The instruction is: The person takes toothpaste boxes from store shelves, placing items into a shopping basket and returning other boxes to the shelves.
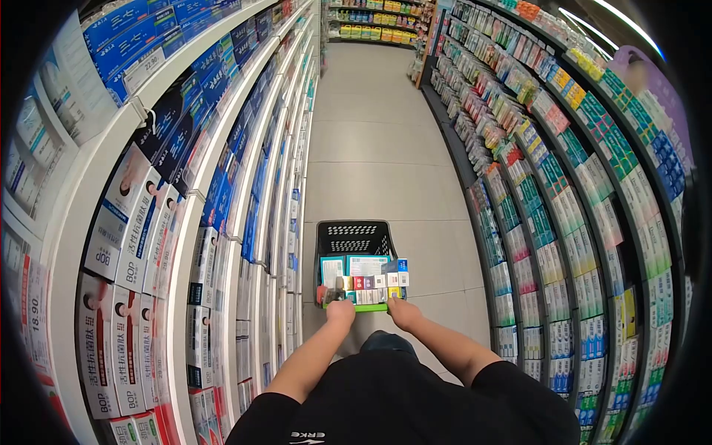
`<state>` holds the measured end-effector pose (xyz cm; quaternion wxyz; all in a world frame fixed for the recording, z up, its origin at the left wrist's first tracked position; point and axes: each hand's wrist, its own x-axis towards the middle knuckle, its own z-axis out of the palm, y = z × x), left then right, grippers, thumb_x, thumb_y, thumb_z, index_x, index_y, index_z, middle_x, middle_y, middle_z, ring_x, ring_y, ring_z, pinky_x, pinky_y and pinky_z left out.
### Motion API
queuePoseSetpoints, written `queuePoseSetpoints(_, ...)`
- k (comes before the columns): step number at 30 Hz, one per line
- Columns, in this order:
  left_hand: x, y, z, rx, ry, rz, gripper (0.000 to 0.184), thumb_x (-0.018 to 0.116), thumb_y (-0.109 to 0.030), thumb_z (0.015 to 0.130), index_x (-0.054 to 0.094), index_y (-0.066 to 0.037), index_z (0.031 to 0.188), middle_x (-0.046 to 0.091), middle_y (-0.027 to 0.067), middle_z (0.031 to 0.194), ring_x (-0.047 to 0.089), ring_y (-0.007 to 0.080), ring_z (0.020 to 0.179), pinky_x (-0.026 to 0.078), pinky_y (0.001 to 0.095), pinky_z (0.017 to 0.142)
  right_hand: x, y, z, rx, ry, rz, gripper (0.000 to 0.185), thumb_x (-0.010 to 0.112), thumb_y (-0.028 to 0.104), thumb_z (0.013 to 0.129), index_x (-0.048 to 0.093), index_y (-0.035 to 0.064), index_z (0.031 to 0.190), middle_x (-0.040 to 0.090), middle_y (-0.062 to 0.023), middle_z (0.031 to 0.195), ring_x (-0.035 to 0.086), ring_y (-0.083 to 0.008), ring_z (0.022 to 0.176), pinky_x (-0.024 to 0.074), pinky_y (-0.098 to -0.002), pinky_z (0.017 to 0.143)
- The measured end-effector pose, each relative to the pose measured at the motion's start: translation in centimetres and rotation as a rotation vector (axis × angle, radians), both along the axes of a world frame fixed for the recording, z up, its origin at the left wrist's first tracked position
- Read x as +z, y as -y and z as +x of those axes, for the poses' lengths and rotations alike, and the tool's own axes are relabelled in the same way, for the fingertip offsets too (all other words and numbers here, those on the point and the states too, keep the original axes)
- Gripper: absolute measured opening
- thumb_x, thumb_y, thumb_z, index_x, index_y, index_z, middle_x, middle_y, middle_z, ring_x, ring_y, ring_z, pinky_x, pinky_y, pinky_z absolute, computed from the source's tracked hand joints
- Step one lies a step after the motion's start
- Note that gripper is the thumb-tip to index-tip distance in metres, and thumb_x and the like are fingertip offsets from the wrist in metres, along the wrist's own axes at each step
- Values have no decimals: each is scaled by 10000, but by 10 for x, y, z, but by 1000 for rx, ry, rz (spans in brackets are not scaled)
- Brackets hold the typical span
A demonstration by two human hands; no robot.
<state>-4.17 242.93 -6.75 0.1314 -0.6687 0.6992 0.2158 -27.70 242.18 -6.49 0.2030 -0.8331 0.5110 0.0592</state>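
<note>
In front of my body is a black shopping basket [321, 241] with perforated walls and a green bar [363, 307] along its near edge. My left hand [341, 311] is closed on the left end of that bar, and my right hand [404, 313] on its right end. Inside lie two larger teal-and-white boxes [368, 265], with several small cartons [363, 282] stacked nearer me. A blue-and-white carton [400, 265] sits at the right side. Whatever supports the basket from below is hidden.
White shelves [167, 81] of boxed toothpaste [130, 222] with price tags run close along the left. Dark curved shelves [564, 245] of packaged goods line the right. A grey tiled floor [378, 141] leads between them to a far shelf of yellow packages [378, 33].
</note>
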Motion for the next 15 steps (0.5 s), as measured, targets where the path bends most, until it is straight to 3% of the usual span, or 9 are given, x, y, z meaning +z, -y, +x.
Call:
queuePoseSetpoints(3, -9, 17, 1, 58, -25, 25, 243, 537, -181, 957, 758, -97, 1012, 776, 152, 982, 769, 297, 921, 613, 432, 749, 18, 6, -4, -9, -115, -25, 196, 460, 190, 994, 533, 42, 1100, 683, -208, 1009, 711, -388, 826, 573, -528, 681)
queuePoseSetpoints(5, -38, 27, -2, 156, -6, -106, 217, 584, -188, 935, 797, -144, 928, 784, 128, 951, 774, 280, 891, 606, 409, 734, 1, 15, -10, 31, -82, -121, 186, 433, 161, 986, 541, 44, 1082, 685, -197, 947, 708, -374, 717, 567, -526, 593)
queuePoseSetpoints(8, -31, 39, 2, 149, 12, -110, 211, 584, -180, 937, 790, -141, 917, 774, 164, 972, 767, 295, 906, 609, 423, 746, -5, 33, -7, 74, -115, -139, 173, 443, 172, 990, 557, 51, 1036, 691, -190, 837, 706, -382, 706, 557, -533, 585)
queuePoseSetpoints(10, -26, 44, 6, 169, 13, -176, 177, 573, -185, 951, 736, -118, 939, 771, 130, 930, 765, 284, 872, 613, 417, 721, -21, 49, -4, 83, -107, -114, 151, 454, 168, 986, 551, 52, 983, 696, -181, 800, 710, -375, 700, 559, -521, 581)
queuePoseSetpoints(13, -43, 66, 9, 96, 225, -120, 258, 504, -189, 995, 606, -53, 1190, 660, 343, 1219, 758, 330, 955, 622, 382, 674, 5, 68, 7, 112, -102, -100, 136, 485, 138, 962, 562, 27, 979, 713, -181, 819, 725, -366, 720, 574, -496, 587)
queuePoseSetpoints(15, -42, 76, 10, 121, 251, -139, 267, 503, -188, 995, 586, -47, 1207, 657, 337, 1233, 758, 315, 961, 619, 362, 666, 9, 78, 7, 126, -60, -80, 132, 491, 122, 953, 564, 15, 982, 719, -181, 815, 730, -361, 719, 578, -489, 586)
